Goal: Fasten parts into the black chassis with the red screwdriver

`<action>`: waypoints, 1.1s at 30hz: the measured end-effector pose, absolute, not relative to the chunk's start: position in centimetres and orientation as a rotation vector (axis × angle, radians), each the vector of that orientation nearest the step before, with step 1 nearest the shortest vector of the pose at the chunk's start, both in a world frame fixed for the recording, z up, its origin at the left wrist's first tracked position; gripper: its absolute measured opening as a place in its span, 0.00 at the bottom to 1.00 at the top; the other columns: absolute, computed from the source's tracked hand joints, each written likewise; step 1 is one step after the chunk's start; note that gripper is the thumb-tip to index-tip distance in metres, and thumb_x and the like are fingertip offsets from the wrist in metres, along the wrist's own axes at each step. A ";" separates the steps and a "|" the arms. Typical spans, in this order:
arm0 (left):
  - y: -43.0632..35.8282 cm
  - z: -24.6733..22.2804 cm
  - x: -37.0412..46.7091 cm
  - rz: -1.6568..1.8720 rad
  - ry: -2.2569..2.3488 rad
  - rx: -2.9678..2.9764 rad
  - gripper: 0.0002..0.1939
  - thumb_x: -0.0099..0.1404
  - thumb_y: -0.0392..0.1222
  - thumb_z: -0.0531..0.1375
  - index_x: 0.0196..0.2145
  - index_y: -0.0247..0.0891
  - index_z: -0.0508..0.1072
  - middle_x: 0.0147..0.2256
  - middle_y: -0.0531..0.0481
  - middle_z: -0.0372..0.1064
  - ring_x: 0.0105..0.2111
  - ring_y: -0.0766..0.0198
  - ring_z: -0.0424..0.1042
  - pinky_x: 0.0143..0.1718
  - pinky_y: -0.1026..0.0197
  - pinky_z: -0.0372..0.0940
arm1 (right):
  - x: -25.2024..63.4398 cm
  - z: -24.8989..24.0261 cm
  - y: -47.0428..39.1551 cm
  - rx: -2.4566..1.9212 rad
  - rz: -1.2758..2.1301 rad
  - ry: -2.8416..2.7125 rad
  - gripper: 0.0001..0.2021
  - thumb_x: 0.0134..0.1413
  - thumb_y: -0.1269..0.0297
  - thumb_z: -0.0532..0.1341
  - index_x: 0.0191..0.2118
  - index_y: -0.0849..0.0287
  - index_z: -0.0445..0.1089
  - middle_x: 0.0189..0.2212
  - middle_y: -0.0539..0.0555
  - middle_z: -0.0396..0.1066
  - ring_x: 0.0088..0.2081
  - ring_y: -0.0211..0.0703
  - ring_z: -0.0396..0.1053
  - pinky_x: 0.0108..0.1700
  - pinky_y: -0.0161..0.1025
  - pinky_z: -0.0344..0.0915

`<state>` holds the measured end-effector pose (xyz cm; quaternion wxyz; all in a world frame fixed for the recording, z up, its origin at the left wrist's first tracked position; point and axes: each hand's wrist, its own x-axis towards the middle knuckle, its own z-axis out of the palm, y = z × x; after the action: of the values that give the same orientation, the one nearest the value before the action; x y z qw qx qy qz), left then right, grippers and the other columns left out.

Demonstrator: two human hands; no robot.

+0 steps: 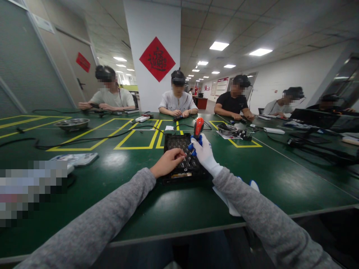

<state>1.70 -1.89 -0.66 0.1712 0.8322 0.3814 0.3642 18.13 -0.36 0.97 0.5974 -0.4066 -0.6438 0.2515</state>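
A black case (183,175) with small metal parts in it lies on the green table, below both hands. My right hand (204,151), in a white glove with blue fingertips, is closed around a screwdriver with a red and black handle (198,127), held handle up above the right side of the case. Bare, my left hand (169,161) reaches over the case from the left with its fingers drawn together near the metal parts. What those fingers hold, if anything, is too small to make out.
A loose white glove (230,201) lies under my right forearm. Metal bowls (73,124) (227,129) stand farther back on the table (134,220). Black cables cross the left side and crowd the right. Several people sit along the far side.
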 end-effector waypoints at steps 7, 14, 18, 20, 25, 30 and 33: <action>-1.8 -0.8 1.7 1.037 1.101 2.350 0.10 0.61 0.41 0.52 0.34 0.35 0.71 0.32 0.50 0.69 0.31 0.65 0.65 0.34 0.63 0.60 | 18.0 1.2 -0.6 -0.888 0.639 -1.452 0.14 0.49 0.51 0.55 0.34 0.57 0.61 0.21 0.46 0.66 0.19 0.32 0.62 0.19 0.29 0.59; -1.5 -1.4 1.6 1.030 1.109 2.332 0.12 0.56 0.37 0.56 0.39 0.36 0.72 0.36 0.48 0.70 0.35 0.63 0.68 0.39 0.62 0.62 | 17.7 1.6 -1.0 -0.728 0.776 -1.303 0.14 0.52 0.52 0.53 0.38 0.58 0.61 0.20 0.46 0.64 0.17 0.30 0.57 0.19 0.28 0.58; -1.2 -1.7 1.5 0.966 1.171 2.329 0.11 0.55 0.42 0.57 0.35 0.35 0.74 0.33 0.48 0.72 0.33 0.62 0.69 0.37 0.62 0.63 | 17.7 1.3 -0.9 -0.719 0.789 -1.257 0.16 0.52 0.52 0.52 0.40 0.58 0.61 0.22 0.47 0.66 0.17 0.30 0.57 0.19 0.28 0.57; -1.2 -1.6 1.5 0.947 1.216 2.321 0.12 0.56 0.45 0.57 0.33 0.35 0.74 0.30 0.48 0.72 0.31 0.62 0.69 0.35 0.62 0.62 | 17.7 1.2 -0.9 -0.712 0.808 -1.249 0.16 0.52 0.52 0.52 0.40 0.58 0.61 0.22 0.47 0.66 0.17 0.30 0.57 0.19 0.28 0.57; -1.3 -1.5 1.5 0.938 1.256 2.316 0.14 0.57 0.48 0.56 0.31 0.36 0.75 0.28 0.49 0.72 0.29 0.63 0.69 0.32 0.62 0.61 | 17.6 1.6 -1.2 -0.698 0.843 -1.237 0.15 0.51 0.53 0.53 0.40 0.58 0.62 0.22 0.47 0.66 0.18 0.30 0.58 0.19 0.28 0.57; -1.4 -1.5 1.5 0.961 1.260 2.252 0.14 0.55 0.49 0.58 0.31 0.36 0.74 0.27 0.49 0.71 0.28 0.63 0.69 0.31 0.63 0.62 | 17.6 1.8 -1.3 -0.689 0.865 -1.175 0.16 0.51 0.53 0.54 0.40 0.59 0.62 0.22 0.47 0.66 0.17 0.30 0.58 0.19 0.29 0.58; -1.3 -1.5 1.5 0.979 1.247 2.210 0.15 0.53 0.51 0.60 0.31 0.35 0.73 0.28 0.49 0.71 0.28 0.63 0.69 0.30 0.63 0.62 | 17.7 1.7 -1.1 -0.668 0.882 -1.152 0.16 0.52 0.53 0.53 0.42 0.59 0.62 0.22 0.48 0.67 0.17 0.30 0.59 0.20 0.30 0.59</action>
<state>1.47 -1.35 -1.47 0.2093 0.7946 0.4483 0.3519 17.70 -1.10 1.67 0.6975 -0.2997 -0.5168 0.3957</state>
